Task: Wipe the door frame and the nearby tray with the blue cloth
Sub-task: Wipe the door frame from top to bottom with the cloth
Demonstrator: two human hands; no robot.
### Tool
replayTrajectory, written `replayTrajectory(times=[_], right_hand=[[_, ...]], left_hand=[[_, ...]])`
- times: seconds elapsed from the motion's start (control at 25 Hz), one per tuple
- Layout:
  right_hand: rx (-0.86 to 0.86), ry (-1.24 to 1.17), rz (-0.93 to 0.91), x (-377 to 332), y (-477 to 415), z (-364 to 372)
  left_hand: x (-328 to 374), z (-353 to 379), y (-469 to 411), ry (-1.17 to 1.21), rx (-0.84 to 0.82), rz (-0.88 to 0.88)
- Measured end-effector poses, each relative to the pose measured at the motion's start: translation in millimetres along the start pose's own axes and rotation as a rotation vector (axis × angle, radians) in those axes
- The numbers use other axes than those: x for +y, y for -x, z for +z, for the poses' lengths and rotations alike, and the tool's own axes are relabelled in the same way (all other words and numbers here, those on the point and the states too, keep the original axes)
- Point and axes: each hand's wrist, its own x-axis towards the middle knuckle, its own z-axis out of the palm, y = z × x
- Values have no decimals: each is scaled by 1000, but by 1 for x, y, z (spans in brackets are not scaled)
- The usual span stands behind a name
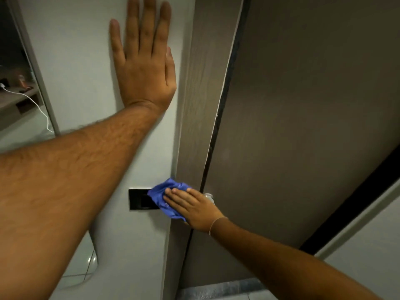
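Note:
The brown wood-grain door frame (pixel 194 94) runs down the middle of the head view, between a white wall and a brown door (pixel 303 126). My right hand (pixel 194 207) presses a crumpled blue cloth (pixel 164 195) flat against the frame's lower part, fingers laid over the cloth. My left hand (pixel 142 61) rests high up on the white wall (pixel 75 50), palm flat and fingers spread, holding nothing. No tray shows in this view.
A black switch plate (pixel 138 199) sits on the wall just left of the cloth. A round door knob (pixel 209 197) peeks out behind my right hand. At far left a shelf (pixel 17 98) holds small items and a white cable.

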Motion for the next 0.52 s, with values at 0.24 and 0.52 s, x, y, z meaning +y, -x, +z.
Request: replayTrajectory(times=[0.24,0.52], right_hand=[[-198,-50,-313,-54,43,40],[-200,-128,-158,-63,43,39]], left_hand=[[3,0,2,-18,-30,-22],[4,1,2,-70,-4,-10]])
